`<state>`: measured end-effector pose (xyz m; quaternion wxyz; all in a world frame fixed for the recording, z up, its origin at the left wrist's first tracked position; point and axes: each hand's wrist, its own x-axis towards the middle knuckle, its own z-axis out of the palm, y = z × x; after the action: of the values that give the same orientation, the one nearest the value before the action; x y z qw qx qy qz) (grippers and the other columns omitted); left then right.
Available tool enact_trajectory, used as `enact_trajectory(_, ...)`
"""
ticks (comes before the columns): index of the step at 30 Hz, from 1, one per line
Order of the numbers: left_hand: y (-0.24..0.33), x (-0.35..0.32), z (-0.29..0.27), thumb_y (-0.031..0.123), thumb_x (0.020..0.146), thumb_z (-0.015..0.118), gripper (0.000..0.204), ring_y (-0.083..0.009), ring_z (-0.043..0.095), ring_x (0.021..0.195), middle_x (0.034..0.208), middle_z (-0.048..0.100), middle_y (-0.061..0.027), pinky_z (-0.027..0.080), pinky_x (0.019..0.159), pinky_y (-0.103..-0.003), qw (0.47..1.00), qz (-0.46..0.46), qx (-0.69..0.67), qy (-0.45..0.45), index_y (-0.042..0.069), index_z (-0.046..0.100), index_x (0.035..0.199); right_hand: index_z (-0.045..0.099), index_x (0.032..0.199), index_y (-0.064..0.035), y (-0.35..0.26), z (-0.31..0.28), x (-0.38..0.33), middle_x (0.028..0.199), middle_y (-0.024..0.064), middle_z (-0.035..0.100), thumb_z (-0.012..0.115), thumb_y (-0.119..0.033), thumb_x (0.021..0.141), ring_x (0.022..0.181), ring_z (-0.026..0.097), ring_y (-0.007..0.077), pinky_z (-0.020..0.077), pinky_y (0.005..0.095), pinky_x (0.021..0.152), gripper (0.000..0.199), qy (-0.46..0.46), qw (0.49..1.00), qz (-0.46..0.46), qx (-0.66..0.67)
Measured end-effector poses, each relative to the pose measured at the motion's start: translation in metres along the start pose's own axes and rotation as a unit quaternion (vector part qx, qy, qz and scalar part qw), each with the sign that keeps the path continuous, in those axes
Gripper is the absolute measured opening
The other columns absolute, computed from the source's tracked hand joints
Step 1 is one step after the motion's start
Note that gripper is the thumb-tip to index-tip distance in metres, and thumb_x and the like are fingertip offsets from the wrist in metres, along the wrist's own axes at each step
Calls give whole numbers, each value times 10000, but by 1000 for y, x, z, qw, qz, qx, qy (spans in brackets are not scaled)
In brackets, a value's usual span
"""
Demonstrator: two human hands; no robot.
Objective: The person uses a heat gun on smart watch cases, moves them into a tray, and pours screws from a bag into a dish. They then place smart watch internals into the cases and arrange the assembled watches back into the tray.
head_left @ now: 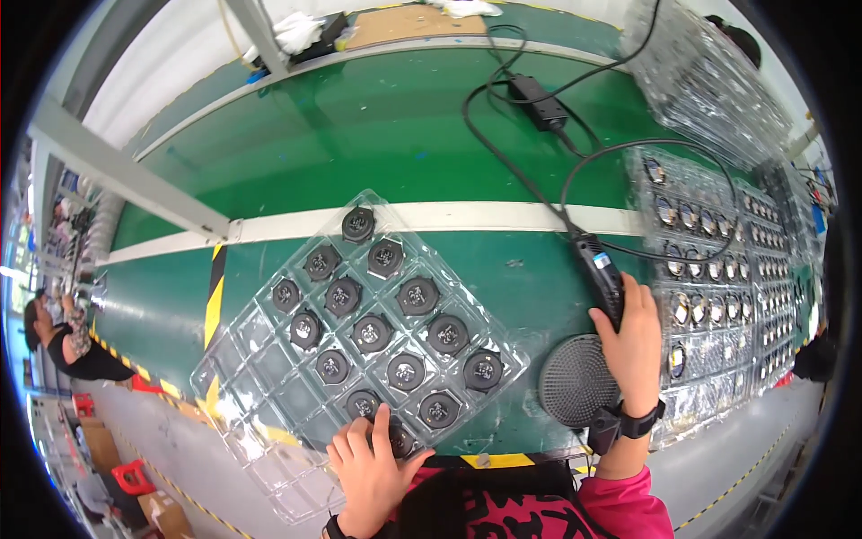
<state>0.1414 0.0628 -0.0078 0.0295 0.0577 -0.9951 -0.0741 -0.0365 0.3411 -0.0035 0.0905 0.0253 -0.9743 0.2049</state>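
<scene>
While my left hand (368,467) rests at the lower middle of the frame, its fingers spread flat and gripping nothing, the fingertips press on the near edge of a clear plastic tray (260,346) lying cornerwise on the green bench (377,126). One fingertip lies over a round black part (400,440) in the tray's nearest filled pocket. I count fifteen of these black parts in the tray, seated in diagonal rows; the pockets toward the lower left stand bare.

My right hand (633,337), at the right of the frame, is closed around the black handle of a corded tool (600,274), fingers wrapped over its lower end. A black cable (539,193) runs from the tool's top up the frame to one black power brick (539,101) near the upper middle. Just left of that hand lies one round dark mesh disc (577,379), touching the bench.

Further right, more clear trays (718,269) lie filled with small round pieces, too many and too small to count, and a stack of trays (700,72) sits in the upper right. At the far left edge one other person (67,346) sits well apart from me.
</scene>
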Motion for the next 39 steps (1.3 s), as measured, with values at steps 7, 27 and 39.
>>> enact_trajectory(7,-24,-29,-2,508,700,738,819,-356,457,959,1095,478,-187,352,858,-473,995,-87,35,24,-11,476,1276,465,1255,39,4,2,0,1053,229,531,656,-127,825,954,529,423,438,435,834,500,-1,1000,3,-6)
enact_trajectory(27,-52,-24,-13,449,752,717,824,-366,442,1031,1165,459,-211,339,877,-453,979,-191,68,-4,-65,400,1312,447,1281,35,9,8,1,1105,225,531,639,-143,845,995,536,399,432,425,871,508,-14,1000,6,-23)
enact_trajectory(39,-129,3,-11,449,812,667,729,-375,466,1060,1168,469,-174,388,849,-473,945,-298,123,59,-28,423,1305,439,1291,39,14,7,1,1089,234,528,637,-125,846,991,530,419,431,437,861,514,-6,999,-17,-31)
